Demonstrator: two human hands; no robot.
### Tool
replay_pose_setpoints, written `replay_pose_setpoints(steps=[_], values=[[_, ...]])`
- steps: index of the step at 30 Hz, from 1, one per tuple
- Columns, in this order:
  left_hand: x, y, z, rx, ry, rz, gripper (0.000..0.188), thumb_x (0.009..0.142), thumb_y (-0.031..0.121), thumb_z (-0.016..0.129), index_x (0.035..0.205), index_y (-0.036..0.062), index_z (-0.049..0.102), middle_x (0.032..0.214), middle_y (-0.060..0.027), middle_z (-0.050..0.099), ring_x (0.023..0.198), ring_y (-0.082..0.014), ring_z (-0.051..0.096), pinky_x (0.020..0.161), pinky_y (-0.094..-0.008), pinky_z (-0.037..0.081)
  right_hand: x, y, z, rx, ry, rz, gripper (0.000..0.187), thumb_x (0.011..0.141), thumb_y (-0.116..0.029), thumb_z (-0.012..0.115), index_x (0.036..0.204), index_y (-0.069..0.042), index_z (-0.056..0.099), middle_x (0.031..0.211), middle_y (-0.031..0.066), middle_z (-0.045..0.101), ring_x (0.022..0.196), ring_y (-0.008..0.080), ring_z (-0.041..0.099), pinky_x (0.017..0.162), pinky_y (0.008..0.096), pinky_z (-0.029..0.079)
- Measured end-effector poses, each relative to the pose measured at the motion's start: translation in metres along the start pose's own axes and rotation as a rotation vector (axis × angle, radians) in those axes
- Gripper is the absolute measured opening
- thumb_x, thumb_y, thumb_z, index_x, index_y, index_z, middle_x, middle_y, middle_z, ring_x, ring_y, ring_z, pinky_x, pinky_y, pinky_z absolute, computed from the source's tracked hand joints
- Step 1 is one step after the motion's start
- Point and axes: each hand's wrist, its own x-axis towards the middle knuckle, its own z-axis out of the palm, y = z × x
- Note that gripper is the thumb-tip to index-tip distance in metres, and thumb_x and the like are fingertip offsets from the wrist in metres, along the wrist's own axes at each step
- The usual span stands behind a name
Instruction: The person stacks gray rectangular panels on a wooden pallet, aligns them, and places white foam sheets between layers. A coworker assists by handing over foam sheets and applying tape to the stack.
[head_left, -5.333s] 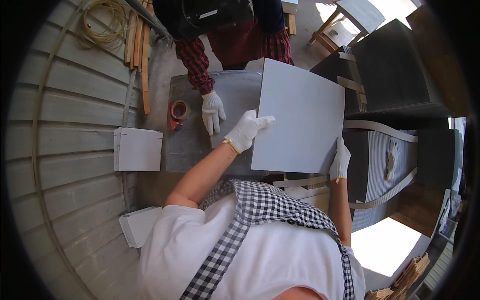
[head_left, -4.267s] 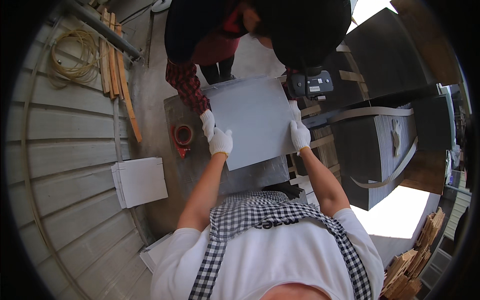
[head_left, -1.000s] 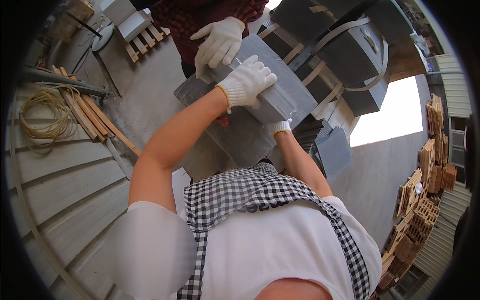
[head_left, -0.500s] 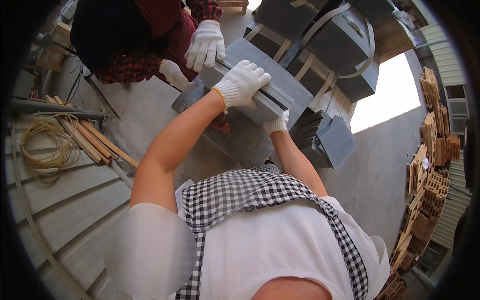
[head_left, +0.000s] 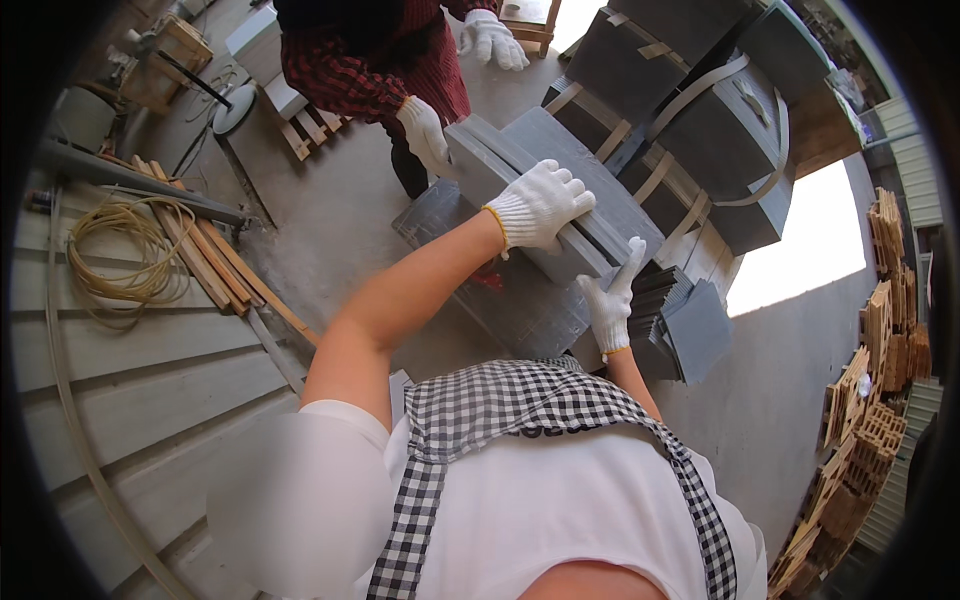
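My left hand (head_left: 545, 203), in a white knit glove, curls its fingers over the top edge of a grey slab (head_left: 478, 163). That slab stands on its long edge beside other grey slabs. At its near right end is my right hand (head_left: 612, 305), also gloved, thumb and fingers spread apart around the corner; whether it touches is hard to tell. A wide grey slab (head_left: 580, 165) lies behind. Below is a grey block-like support (head_left: 525, 310). A co-worker's gloved hand (head_left: 425, 135) is at the slab's far left end; their other gloved hand (head_left: 493, 42) hangs away from it.
Large strapped grey slab stacks (head_left: 715, 130) stand at the back right. A leaning row of thin grey tiles (head_left: 690, 325) sits beside my right hand. Wooden strips (head_left: 205, 250) and a coiled hose (head_left: 125, 260) lie left. Wooden pallets (head_left: 865, 430) line the far right.
My right hand has opened, its fingers now spread at the slab's end. The co-worker has straightened and stepped back, one hand lifted off the slabs. The view has shifted, moving the scene rightward and down.
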Motion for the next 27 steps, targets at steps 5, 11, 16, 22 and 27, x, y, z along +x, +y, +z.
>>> replay_pose_setpoints(steps=[5, 11, 16, 22, 27], values=[[0.002, -0.002, 0.003, 0.001, 0.026, 0.0, 0.064, 0.056, 0.04, 0.087, 0.108, 0.0141, 0.06, 0.101, -0.0034, 0.065, 0.1, -0.0217, 0.062, 0.091, -0.035, 0.042, 0.012, 0.045, 0.026, -0.102, -0.099, 0.288, 0.12, 0.067, -0.036, 0.089, 0.155, -0.006, 0.014, 0.135, 0.0211, 0.056, 0.122, 0.0348, 0.058, 0.101, 0.0417, 0.047], [0.015, -0.007, 0.006, 0.053, 0.043, -0.025, 0.06, 0.056, 0.04, 0.086, 0.104, 0.0147, 0.062, 0.095, -0.0009, 0.064, 0.092, -0.0198, 0.063, 0.093, -0.0352, 0.04, 0.034, 0.074, 0.021, -0.128, -0.08, 0.078, 0.063, 0.069, -0.022, 0.09, 0.12, 0.002, 0.059, 0.111, 0.0147, 0.069, 0.098, 0.0241, 0.068, 0.082, 0.0356, 0.055], [0.01, -0.006, -0.006, -0.034, 0.04, -0.093, 0.065, 0.056, 0.043, 0.086, 0.109, 0.0129, 0.062, 0.101, -0.0052, 0.063, 0.104, -0.0243, 0.06, 0.103, -0.043, 0.035, 0.033, 0.057, 0.022, -0.056, -0.076, 0.043, 0.06, 0.07, -0.02, 0.09, 0.117, 0.002, 0.061, 0.109, 0.0131, 0.071, 0.097, 0.0223, 0.068, 0.084, 0.0347, 0.053], [-0.046, -0.073, 0.028, -0.821, 1.083, -0.718, 0.079, 0.091, 0.067, 0.053, 0.133, 0.0004, 0.055, 0.13, -0.0167, 0.058, 0.126, -0.0302, 0.051, 0.111, -0.0401, 0.034, 0.03, 0.072, 0.02, -0.038, -0.055, 0.147, 0.055, 0.07, -0.018, 0.089, 0.114, 0.002, 0.064, 0.108, 0.0139, 0.069, 0.098, 0.0239, 0.067, 0.084, 0.0356, 0.052], [-0.067, -0.145, 0.129, -1.511, 0.905, -1.256, 0.087, 0.095, 0.073, 0.037, 0.131, -0.0028, 0.059, 0.126, -0.0136, 0.062, 0.121, -0.0223, 0.053, 0.106, -0.0336, 0.039, 0.03, 0.049, 0.02, -0.054, -0.076, 0.129, 0.062, 0.067, -0.026, 0.09, 0.114, 0.003, 0.063, 0.106, 0.017, 0.07, 0.096, 0.0289, 0.069, 0.082, 0.0383, 0.054]])
